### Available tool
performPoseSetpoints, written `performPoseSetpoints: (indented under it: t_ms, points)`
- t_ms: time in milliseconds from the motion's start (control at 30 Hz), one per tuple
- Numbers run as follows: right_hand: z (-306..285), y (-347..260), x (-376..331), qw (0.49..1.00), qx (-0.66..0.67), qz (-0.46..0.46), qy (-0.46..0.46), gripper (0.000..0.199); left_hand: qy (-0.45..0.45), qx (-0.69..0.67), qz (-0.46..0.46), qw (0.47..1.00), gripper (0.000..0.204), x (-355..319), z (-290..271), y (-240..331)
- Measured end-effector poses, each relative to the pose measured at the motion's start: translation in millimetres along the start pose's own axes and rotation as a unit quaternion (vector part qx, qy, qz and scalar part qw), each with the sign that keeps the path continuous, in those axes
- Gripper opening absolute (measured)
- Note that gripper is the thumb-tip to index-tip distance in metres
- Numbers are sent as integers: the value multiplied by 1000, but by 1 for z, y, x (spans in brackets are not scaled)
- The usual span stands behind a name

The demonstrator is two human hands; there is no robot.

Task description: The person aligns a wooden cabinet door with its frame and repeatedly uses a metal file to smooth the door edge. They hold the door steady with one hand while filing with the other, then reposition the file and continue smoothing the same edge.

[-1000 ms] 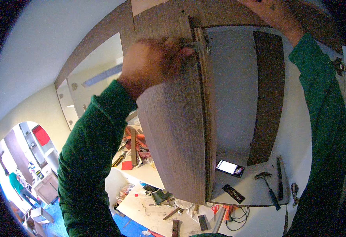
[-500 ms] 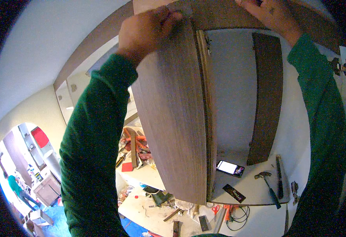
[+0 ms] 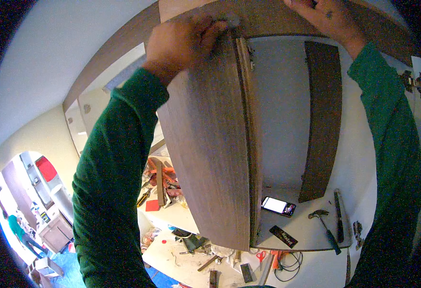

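Observation:
My left hand (image 3: 184, 41) grips the top corner of a brown wood-grain cabinet door (image 3: 210, 144), fingers curled over its upper edge next to a small round fitting (image 3: 232, 20). The door hangs partly swung out from a wall cabinet (image 3: 287, 110) with a pale inside. My right hand (image 3: 323, 17) presses against the wooden top panel (image 3: 268, 14) of the cabinet, palm hidden, nothing visible in it. Both arms wear green sleeves and reach upward.
Inside the cabinet a dark wood strip (image 3: 323, 120) leans upright. On its floor lie a lit phone (image 3: 277, 205), a hammer (image 3: 326, 229) and a small black case (image 3: 283, 236). Below, a cluttered worktop (image 3: 191, 249) holds tools and scraps. A metal hinge (image 3: 412, 81) shows at right.
My left hand slid up from the door's upper front edge to its top corner. The view tilted slightly upward; my right hand stayed on the top panel.

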State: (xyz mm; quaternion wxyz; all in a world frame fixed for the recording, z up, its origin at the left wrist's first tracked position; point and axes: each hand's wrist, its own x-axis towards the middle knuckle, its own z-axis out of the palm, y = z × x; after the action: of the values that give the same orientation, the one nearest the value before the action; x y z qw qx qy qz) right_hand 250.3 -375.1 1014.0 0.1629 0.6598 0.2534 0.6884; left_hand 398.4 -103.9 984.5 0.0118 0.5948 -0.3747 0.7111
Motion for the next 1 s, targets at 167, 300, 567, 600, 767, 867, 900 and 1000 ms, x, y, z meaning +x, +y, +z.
performPoseSetpoints:
  t_ms: [167,300,567,600,767,867,900,1000]
  points:
    - [5,7,1,1000,11,-13,-18,28,-8,24,-15,1000,40,18,-11,-10]
    - [5,9,1,999,3,-50,16,29,-41,47,11,998,38,-10,-12,23]
    - [11,8,-2,998,-5,-39,46,28,-171,3,103,980,33,-61,-34,65]
    - [12,11,-2,999,4,-38,35,27,-161,7,108,981,35,-62,-30,64]
    - [7,10,-1,999,34,-16,15,25,-115,56,69,989,36,-22,-29,35]
    - [6,7,0,999,37,-17,21,24,-51,80,79,992,37,10,-21,7]
    - [3,9,0,999,27,-29,17,23,-25,74,82,994,37,19,-15,2]
    - [4,12,-2,998,25,-53,29,23,-9,-55,83,995,26,33,-21,-11]
